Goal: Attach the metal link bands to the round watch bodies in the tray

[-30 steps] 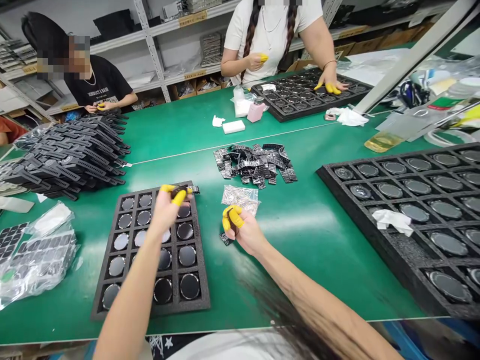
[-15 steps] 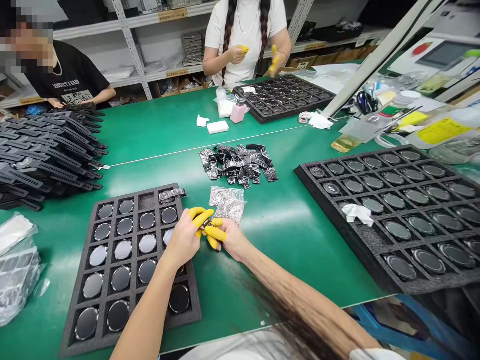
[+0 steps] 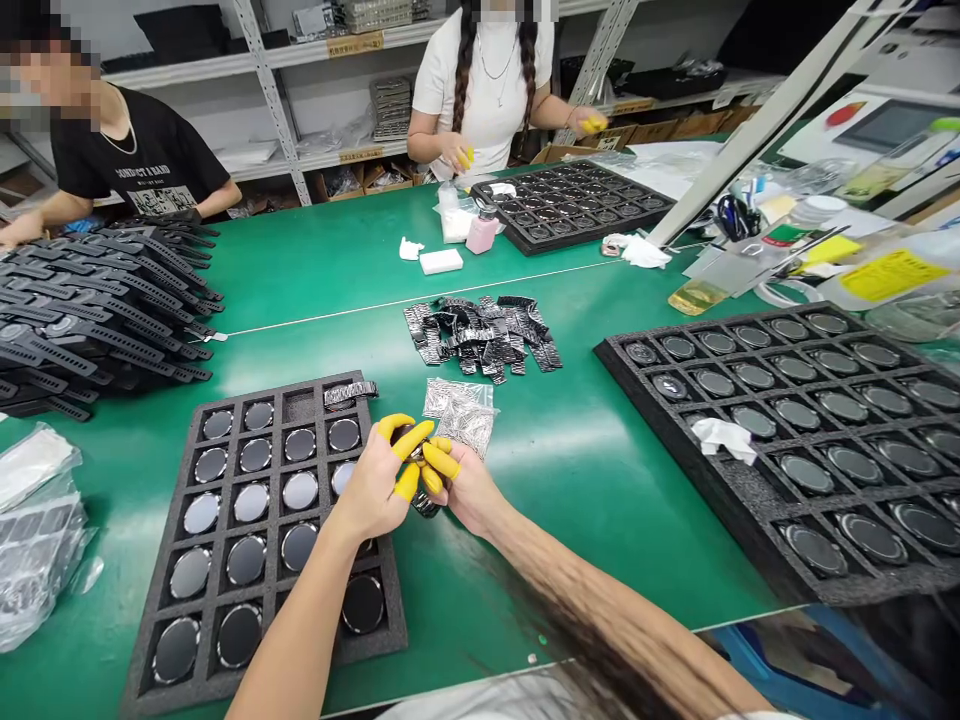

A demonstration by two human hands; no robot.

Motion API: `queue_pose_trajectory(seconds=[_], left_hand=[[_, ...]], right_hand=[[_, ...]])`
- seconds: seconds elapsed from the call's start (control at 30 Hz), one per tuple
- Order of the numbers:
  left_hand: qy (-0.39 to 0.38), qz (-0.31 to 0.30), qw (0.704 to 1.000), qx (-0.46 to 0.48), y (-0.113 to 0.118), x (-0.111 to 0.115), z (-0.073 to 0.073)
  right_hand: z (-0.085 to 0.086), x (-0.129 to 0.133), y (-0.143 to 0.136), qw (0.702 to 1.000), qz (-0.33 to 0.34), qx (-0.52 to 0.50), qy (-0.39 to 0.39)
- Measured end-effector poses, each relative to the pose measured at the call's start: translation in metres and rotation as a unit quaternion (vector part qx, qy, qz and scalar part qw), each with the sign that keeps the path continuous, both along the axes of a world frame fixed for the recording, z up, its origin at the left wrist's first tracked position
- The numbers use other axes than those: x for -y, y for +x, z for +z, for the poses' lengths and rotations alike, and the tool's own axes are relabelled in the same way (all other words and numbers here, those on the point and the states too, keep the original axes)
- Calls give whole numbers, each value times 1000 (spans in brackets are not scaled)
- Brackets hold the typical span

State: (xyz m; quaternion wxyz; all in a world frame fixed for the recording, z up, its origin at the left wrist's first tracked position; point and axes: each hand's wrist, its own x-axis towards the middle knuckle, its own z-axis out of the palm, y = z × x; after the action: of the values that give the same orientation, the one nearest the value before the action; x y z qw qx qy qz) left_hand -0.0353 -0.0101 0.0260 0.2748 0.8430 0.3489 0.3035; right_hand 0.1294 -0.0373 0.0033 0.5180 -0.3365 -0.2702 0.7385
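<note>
My left hand [image 3: 380, 480] and my right hand [image 3: 466, 480], both with yellow finger cots on the fingertips, meet above the table beside the foam tray. Between them they grip a small dark watch [image 3: 426, 503], mostly covered by the fingers; a black link strap hangs out below. The dark grey foam tray [image 3: 214, 690] at my left holds round watch cases in its compartments. One back compartment has no case, and a black link strap [image 3: 351, 393] lies across the back right corner. Just beyond my hands are clear bags of small metal pins [image 3: 459, 412].
A pile of black link straps [image 3: 484, 335] lies mid-table. A larger foam tray of watch cases [image 3: 772, 540] stands at right with a white tissue [image 3: 724, 438] on it. Stacked black straps [image 3: 97, 310] rise at left. Two co-workers sit across the table.
My hands stay together, with fingers shifted slightly and more of the black strap showing below them. The view has tilted a little. The co-worker opposite has moved one hand outward to the right.
</note>
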Motion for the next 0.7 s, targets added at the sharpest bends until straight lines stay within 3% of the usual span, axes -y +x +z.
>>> queue_pose_trajectory(seconds=[0.37,0.5,0.6,0.7], left_hand=[[-70,-15,993,90,6,3,7],[-51,-14,994,95,0,0,4],[-10,40,993,112,-6,-5,3],[-1,149,965,216,-14,-12,6]], right_hand=[[-11,3,0,1000,10,13,22],[-10,1,2,1000,15,3,24],[-8,1,4,997,30,17,62],[-7,2,7,979,112,105,134]])
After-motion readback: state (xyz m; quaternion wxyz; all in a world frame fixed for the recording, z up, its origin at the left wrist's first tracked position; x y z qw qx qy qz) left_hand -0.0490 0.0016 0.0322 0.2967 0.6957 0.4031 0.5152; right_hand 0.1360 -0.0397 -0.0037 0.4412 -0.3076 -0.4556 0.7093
